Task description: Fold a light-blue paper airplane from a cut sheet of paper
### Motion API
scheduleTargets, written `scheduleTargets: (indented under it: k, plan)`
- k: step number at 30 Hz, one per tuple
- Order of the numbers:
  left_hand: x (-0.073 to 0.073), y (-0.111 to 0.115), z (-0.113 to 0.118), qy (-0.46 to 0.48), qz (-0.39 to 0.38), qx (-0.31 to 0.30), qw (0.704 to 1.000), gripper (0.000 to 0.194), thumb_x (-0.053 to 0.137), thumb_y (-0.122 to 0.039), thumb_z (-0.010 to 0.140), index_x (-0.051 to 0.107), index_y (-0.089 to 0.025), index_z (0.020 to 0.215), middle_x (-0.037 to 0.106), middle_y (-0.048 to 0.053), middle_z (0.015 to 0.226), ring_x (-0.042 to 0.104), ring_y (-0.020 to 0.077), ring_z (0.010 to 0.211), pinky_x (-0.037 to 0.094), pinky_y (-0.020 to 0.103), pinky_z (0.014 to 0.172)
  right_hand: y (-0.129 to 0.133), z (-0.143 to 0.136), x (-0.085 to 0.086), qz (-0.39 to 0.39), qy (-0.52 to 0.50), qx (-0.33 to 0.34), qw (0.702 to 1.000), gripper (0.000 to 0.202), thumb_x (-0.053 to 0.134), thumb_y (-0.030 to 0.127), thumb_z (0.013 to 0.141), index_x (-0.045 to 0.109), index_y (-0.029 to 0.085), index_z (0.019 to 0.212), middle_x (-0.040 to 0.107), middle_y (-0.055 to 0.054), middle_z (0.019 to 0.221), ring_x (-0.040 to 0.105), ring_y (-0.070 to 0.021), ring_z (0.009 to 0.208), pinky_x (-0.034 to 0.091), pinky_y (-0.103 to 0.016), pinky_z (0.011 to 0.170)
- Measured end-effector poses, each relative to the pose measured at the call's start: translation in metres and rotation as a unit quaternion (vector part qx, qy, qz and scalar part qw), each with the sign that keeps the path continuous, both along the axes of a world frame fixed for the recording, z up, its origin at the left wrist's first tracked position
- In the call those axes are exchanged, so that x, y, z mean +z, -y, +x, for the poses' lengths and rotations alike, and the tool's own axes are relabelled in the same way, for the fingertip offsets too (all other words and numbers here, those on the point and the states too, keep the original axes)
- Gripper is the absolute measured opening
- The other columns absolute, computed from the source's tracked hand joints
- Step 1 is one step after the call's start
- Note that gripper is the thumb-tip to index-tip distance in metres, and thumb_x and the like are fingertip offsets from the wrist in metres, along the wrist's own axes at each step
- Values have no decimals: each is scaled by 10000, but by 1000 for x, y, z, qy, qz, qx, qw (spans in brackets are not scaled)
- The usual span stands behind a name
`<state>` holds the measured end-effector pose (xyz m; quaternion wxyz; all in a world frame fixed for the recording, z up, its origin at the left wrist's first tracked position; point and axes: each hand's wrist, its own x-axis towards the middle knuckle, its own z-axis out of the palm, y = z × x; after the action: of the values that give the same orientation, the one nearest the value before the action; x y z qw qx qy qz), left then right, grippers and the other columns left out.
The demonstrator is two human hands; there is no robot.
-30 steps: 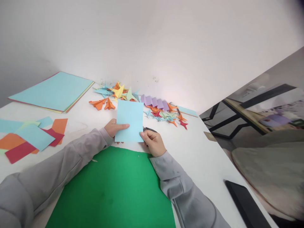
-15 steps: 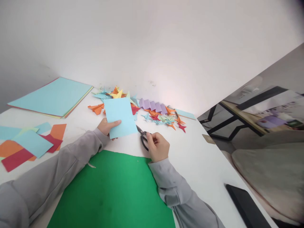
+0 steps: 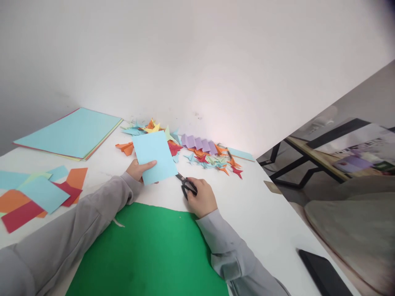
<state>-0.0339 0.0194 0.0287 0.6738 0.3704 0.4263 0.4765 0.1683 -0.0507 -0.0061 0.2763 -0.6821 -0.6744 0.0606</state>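
Observation:
My left hand (image 3: 139,169) is closed on a light blue sheet of paper (image 3: 154,153), thumb across its front and the other fingers mostly hidden behind. The sheet is held up above the white table. Black-handled scissors (image 3: 189,188) are in my right hand (image 3: 202,198), fingers curled at the handles. Their tip lies at the sheet's lower right corner; whether the blades touch the paper I cannot tell. Below both hands spreads a green mat (image 3: 151,250).
Folded paper shapes (image 3: 154,126) in several colours and a purple pleated strip (image 3: 199,143) lie along the wall. Large coloured sheets (image 3: 70,133) are stacked back left, cut pieces (image 3: 43,191) nearer. A black phone-like slab (image 3: 324,273) lies at the right edge.
My right hand has turned slightly around the scissors, and its fingers sit differently on the handles. The blue sheet has tilted a little in my left hand. The whole view has shifted slightly.

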Motion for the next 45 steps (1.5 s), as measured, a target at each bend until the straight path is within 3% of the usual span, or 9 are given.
scheduleTargets:
  k: [4,6,9,13,17,21,28,33,45]
  plan:
    - [-1,0,3,37,-3,31,999,353,710,-178,537,586,-117,862,660,111,820,636,256,678,550,383,525,-2,2,-5,26,-164,-30,986,397,489,148,668,560,162,1059,562,-90,886,515,-216,834,415,-406,792]
    - [-2,-1,3,48,-7,37,998,370,726,-176,515,592,-115,855,665,113,820,636,270,720,550,401,581,-1,-2,-1,66,-322,-45,943,420,524,220,690,508,180,1107,549,-90,937,522,-204,834,453,-386,728]
    - [-6,-5,1,62,-10,60,996,390,749,-165,477,600,-113,834,673,108,795,635,271,763,544,389,657,2,-11,13,29,-591,24,806,553,614,255,663,408,259,1176,549,-42,911,556,-167,736,482,-304,538]
    - [-10,-11,-2,54,-20,78,995,385,759,-171,461,608,-115,811,679,96,769,639,256,738,544,373,660,7,-15,26,-176,-776,121,593,412,668,162,613,531,236,995,579,-19,837,548,-95,667,432,-159,429]
    - [-10,-12,-4,43,-25,82,995,366,749,-166,482,607,-119,816,677,88,749,640,241,691,549,353,609,10,-10,19,-256,-818,174,485,402,679,314,634,548,232,1005,531,34,699,400,-7,449,274,-50,287]
    - [-7,-10,-3,31,-40,80,995,333,726,-161,517,595,-117,820,666,98,754,634,242,634,539,364,521,9,-12,11,-296,-771,210,523,454,471,578,727,517,256,1044,470,81,555,139,2,289,77,-88,204]
    - [-3,-8,-2,18,-46,82,995,289,700,-165,558,577,-122,816,642,92,758,612,222,556,505,349,414,13,-26,27,-234,-720,174,630,786,126,818,606,414,243,1057,606,5,563,224,-49,269,173,-149,221]
    - [-3,-9,-2,14,-54,91,994,252,704,-160,559,574,-123,771,636,78,737,608,205,544,517,347,430,23,-33,31,-292,-689,230,622,765,131,806,630,369,239,1085,656,-75,702,422,-121,381,316,-208,276]
    - [2,-6,-1,16,-70,122,990,204,693,-138,582,573,-125,747,622,56,712,577,160,501,509,304,379,24,-32,26,-289,-697,299,584,734,115,740,709,353,211,1158,551,12,522,442,-127,318,337,-214,280]
